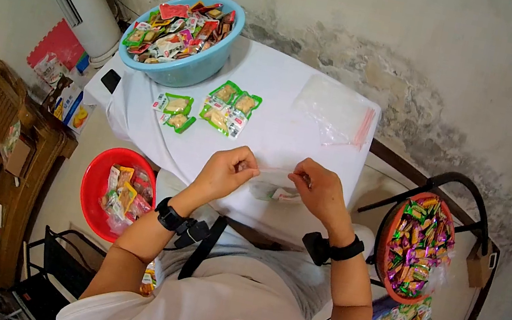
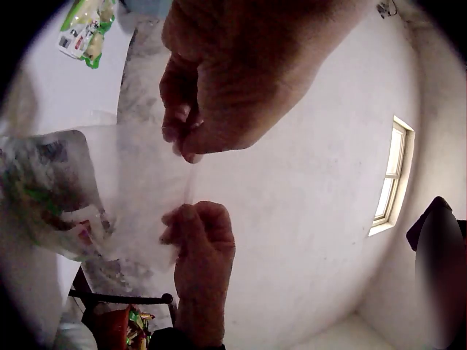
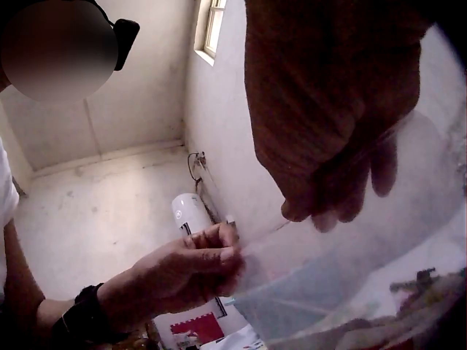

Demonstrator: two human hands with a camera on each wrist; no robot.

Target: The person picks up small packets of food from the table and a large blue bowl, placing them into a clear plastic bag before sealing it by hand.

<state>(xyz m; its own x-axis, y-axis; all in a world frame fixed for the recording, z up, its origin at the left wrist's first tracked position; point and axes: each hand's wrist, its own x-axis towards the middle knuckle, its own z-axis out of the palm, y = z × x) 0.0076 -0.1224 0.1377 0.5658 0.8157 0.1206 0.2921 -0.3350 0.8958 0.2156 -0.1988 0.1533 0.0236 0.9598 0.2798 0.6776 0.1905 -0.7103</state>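
Observation:
Between my two hands hangs a clear plastic bag (image 1: 262, 190), its upper edge stretched level above the near side of the table. My left hand (image 1: 226, 172) pinches one end of that edge with thumb and fingers. At the opposite end, my right hand (image 1: 321, 192) pinches it too. Green-and-white packets (image 2: 55, 193) show through the lower part of the bag in the left wrist view. Beyond the hands, several green snack packets (image 1: 231, 109) lie on the white-covered table (image 1: 276, 81). Farther right on it lie flat clear bags (image 1: 333, 108) with a pink-red strip.
A blue basin (image 1: 199, 73) heaped with mixed packets stands at the table's far left, near a black phone (image 1: 110, 81). Down on the left is a red basin (image 1: 91, 196) with packets. On the right, an orange basin (image 1: 408, 301) of wrapped candies sits on a black chair (image 1: 471, 184).

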